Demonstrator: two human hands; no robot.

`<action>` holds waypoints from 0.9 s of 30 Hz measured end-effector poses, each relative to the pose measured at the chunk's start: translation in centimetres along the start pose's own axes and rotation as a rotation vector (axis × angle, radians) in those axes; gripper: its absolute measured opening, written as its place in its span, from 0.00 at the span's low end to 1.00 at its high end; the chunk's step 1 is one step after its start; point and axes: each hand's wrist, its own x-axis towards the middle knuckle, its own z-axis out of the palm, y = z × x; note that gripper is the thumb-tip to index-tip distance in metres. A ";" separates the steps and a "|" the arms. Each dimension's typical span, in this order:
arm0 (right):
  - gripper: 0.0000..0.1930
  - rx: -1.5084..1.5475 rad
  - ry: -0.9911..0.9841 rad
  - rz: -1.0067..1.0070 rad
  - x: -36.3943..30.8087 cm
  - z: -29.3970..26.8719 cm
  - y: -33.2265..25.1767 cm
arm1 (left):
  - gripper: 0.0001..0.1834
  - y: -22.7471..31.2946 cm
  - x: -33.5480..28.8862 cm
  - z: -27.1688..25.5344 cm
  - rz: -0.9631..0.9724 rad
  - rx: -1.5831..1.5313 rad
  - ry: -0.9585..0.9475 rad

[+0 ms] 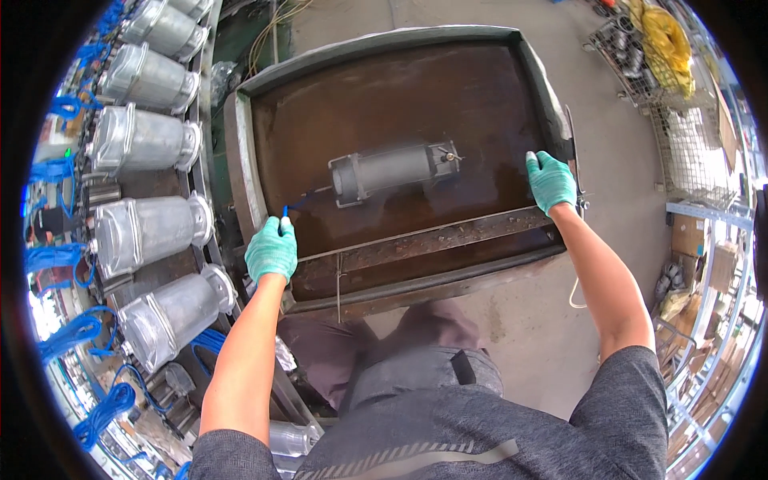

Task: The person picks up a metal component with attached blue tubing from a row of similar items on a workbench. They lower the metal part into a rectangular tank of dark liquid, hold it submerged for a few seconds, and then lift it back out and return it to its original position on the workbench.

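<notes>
A grey cylindrical motor or pump unit (392, 172) lies on its side in a wide metal tank (244, 152) of brown liquid, seemingly below the surface. From its left end a blue cable (286, 210) runs up to my left hand (272, 250). That hand, in a green knit glove, is closed around the cable by the tank's left wall. My right hand (552, 182), gloved alike, is at the right wall with thumb and fingers apart. I see nothing in it; whether it touches the rim I cannot tell.
A rusty crossbar (432, 238) spans the tank's near side. Several silver cylindrical units (148, 144) with coiled blue cables (104, 414) line the left. At the right stand a wire mesh cage (688, 152), a yellow bag (668, 44) and shelving with cardboard boxes (688, 234).
</notes>
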 end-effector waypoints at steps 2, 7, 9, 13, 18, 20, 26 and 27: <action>0.22 -0.012 0.023 -0.027 0.1 0.1 0.0 | 0.22 0.1 0.0 0.0 0.000 -0.001 0.015; 0.22 -0.006 0.014 -0.009 0.0 -0.4 0.0 | 0.22 0.3 -0.3 0.3 0.013 -0.001 0.054; 0.22 0.000 0.016 0.001 -0.1 -0.6 -0.3 | 0.23 0.0 -0.1 0.8 0.006 0.009 0.081; 0.21 0.040 0.026 0.008 -0.5 -1.1 -0.4 | 0.22 -0.4 0.0 1.5 0.023 -0.012 0.124; 0.21 0.046 0.051 0.004 -0.5 -1.2 -0.2 | 0.22 -0.3 0.0 1.4 0.041 -0.027 0.122; 0.21 0.050 0.058 -0.004 -0.6 -1.2 -0.2 | 0.21 -0.2 0.0 1.3 0.039 -0.030 0.117; 0.21 0.038 0.060 0.006 -0.6 -1.2 -0.2 | 0.21 0.0 -0.2 1.1 0.037 -0.029 0.111; 0.21 0.036 0.059 0.007 -0.6 -1.2 -0.1 | 0.21 0.1 -0.2 1.0 0.034 -0.027 0.103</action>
